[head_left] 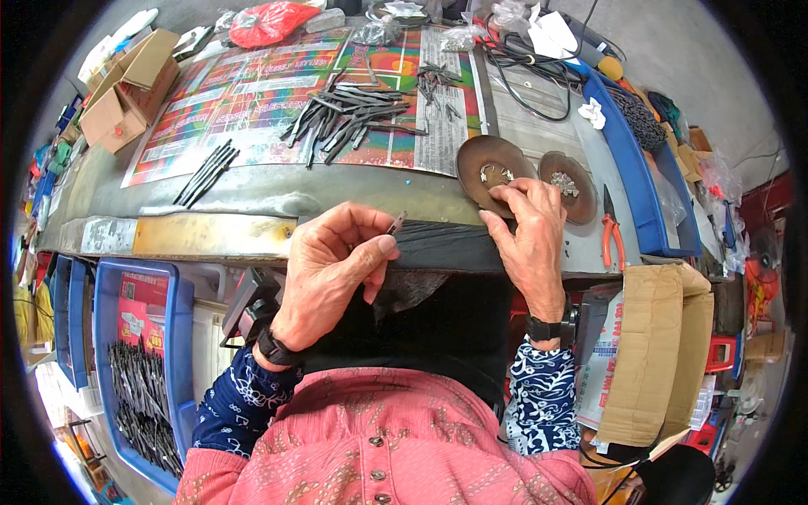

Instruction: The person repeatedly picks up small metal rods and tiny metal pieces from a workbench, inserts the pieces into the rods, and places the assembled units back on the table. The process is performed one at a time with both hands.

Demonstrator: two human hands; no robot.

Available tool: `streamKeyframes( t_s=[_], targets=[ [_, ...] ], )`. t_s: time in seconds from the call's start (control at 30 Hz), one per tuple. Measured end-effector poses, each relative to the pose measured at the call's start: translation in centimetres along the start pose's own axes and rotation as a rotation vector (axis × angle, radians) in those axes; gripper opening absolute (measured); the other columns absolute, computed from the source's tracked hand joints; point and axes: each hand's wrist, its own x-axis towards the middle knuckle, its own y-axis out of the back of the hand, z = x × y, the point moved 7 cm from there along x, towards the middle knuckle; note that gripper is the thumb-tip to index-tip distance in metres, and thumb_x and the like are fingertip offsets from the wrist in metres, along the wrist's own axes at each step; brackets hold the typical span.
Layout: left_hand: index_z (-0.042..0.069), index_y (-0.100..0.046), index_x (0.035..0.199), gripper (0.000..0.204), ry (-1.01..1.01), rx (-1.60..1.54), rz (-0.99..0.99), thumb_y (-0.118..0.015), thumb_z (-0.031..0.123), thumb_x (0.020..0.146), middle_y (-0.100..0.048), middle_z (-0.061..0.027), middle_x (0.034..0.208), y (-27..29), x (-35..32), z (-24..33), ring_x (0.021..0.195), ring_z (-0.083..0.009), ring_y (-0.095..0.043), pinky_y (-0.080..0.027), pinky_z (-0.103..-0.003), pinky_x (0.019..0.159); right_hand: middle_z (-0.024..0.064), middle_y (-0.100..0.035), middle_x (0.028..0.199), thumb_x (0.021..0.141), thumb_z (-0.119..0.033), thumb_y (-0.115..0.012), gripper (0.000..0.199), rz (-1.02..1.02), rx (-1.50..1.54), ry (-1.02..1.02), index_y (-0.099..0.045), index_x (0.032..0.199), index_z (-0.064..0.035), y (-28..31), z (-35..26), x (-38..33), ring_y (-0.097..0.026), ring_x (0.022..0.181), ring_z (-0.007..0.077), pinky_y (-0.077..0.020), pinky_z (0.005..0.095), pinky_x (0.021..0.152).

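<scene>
My left hand (337, 269) is closed in front of the bench edge. Between its thumb and index finger it pinches a small dark strip (396, 223), its end pointing up; the rest is hidden by the fingers. My right hand (530, 231) reaches to a shallow brown bowl (473, 160). Its fingertips touch small silvery metal pieces (494, 174) in the bowl, with the thumb apart at the near rim. A second, smaller brown bowl (579, 208) with small shiny pieces stands to the right. Black plastic sheeting (446, 246) covers the bench edge between my hands.
Farther back lie a heap of black strips (349, 116) and a smaller row of them (206, 174). Orange-handled pliers (612, 231) rest at right, beside a blue tray (686, 227). A blue bin (181, 337) of black strips stands lower left, an open cardboard box (648, 362) lower right.
</scene>
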Motion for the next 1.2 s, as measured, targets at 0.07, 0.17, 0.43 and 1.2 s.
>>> streamKeyframes(
  t_s=[0.07,0.17,0.43,1.2],
  targets=[
    [-0.002,-0.060,0.103,0.013,0.015,-0.033,0.004,-0.062,0.005,0.092,-0.064,-0.0052,0.078,0.0,-0.3,-0.2,0.054,-0.0056,-0.053,-0.042,-0.019,0.043,0.0080,-0.059,0.099,0.074,-0.014,-0.073,0.021,0.009,0.036,-0.018,-0.068,0.094,-0.0062,0.0,-0.1,-0.2,-0.050,0.103,0.0287,-0.0370,0.0439,0.087],
    [-0.001,-0.060,0.101,0.012,0.014,-0.051,-0.002,-0.062,0.005,0.091,-0.065,-0.0068,0.079,-0.4,-0.6,-0.5,0.053,-0.0066,-0.053,-0.042,-0.020,0.042,0.0071,-0.059,0.094,0.074,-0.010,-0.071,0.015,0.033,0.095,-0.043,-0.067,0.088,-0.0064,0.0,-0.1,-0.4,-0.051,0.099,0.0284,-0.0382,0.0424,0.086],
    [-0.001,-0.061,0.102,0.013,0.037,-0.041,0.020,-0.063,0.004,0.090,-0.066,-0.0071,0.079,-0.7,-1.7,-0.8,0.056,-0.0070,-0.056,-0.044,-0.019,0.043,0.0088,-0.059,0.087,0.077,-0.005,-0.067,0.009,0.149,0.225,-0.009,-0.062,0.083,-0.0051,1.6,-2.7,-1.1,-0.053,0.090,0.0300,-0.0401,0.0408,0.082],
    [-0.004,-0.061,0.107,0.018,0.018,-0.082,0.002,-0.062,0.002,0.090,-0.065,-0.0057,0.082,-2.0,-3.3,-0.9,0.062,-0.0061,-0.058,-0.050,-0.020,0.047,0.0082,-0.059,0.083,0.076,0.005,-0.068,0.016,0.252,0.603,0.040,-0.057,0.085,-0.0027,2.5,-9.7,-3.6,-0.055,0.077,0.0260,-0.0459,0.0352,0.069]
  ],
)
